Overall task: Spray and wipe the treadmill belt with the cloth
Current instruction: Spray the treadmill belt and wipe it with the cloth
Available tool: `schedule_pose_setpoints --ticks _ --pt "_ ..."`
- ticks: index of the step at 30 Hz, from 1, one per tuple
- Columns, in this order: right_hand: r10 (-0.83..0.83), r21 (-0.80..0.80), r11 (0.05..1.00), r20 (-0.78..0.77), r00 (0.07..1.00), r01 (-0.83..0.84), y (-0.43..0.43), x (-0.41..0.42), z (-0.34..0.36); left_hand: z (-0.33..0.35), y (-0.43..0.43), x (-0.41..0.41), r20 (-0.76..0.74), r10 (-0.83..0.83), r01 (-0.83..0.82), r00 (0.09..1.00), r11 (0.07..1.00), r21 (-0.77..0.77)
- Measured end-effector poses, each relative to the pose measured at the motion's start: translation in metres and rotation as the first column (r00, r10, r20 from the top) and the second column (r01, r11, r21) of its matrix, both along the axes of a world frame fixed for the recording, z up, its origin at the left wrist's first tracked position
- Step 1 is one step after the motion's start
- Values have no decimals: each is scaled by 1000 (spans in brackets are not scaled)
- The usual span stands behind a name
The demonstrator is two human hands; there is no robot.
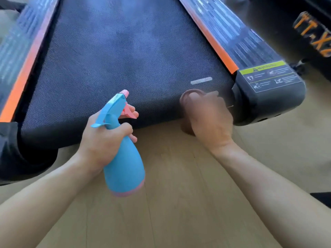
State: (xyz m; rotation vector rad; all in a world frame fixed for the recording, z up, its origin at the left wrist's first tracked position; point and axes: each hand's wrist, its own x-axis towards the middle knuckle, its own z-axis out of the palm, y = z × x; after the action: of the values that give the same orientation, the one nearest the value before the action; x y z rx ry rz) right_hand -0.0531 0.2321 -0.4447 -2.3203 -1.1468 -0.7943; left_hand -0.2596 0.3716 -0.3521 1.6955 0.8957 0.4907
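Note:
The dark textured treadmill belt (116,56) fills the upper half of the head view. My left hand (105,138) grips a blue spray bottle (123,169) with a pink trigger and pink base, its nozzle aimed over the belt's near end, a finger on the trigger. My right hand (209,119) holds a brown cloth (188,97) at the belt's near right edge. The hand is blurred and covers most of the cloth.
Orange-edged side rails (211,38) run along both sides of the belt. A black end cap with a yellow-green warning label (268,76) sits at the right. Wooden floor (179,203) lies below. A black object with orange lettering (315,33) stands at far right.

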Motion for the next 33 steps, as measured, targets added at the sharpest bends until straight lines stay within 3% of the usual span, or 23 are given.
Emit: schedule_pose_setpoints --ticks 3,8,11,13,17,23,29,33 --pt "-162 -38 987 -129 978 158 -17 12 12 -2 1 -3 -2 7 -7 1000 1000 -4" --pt "-72 75 993 -259 963 95 -13 -13 2 -11 -3 -4 -29 -1 1 1000 1000 5" --pt "-40 40 998 -227 973 50 -20 -7 1 -11 -6 1 -43 2 -3 999 1000 -5" --pt "-83 9 996 -192 978 86 -24 3 8 -10 -8 7 -32 -11 10 999 1000 -14" --pt "-199 70 969 -346 917 236 -10 4 23 -15 -8 15 -28 -31 32 999 1000 2" --pt "103 73 994 -344 933 -82 -3 -36 8 -23 -19 27 -17 -59 57 998 996 -66" --pt "74 174 985 -446 892 5 -60 -16 -10 -36 -44 49 -42 -203 198 978 975 -98" --pt "78 110 994 -496 865 -27 -83 -29 -28 -44 -61 66 -98 -267 260 959 962 -80"
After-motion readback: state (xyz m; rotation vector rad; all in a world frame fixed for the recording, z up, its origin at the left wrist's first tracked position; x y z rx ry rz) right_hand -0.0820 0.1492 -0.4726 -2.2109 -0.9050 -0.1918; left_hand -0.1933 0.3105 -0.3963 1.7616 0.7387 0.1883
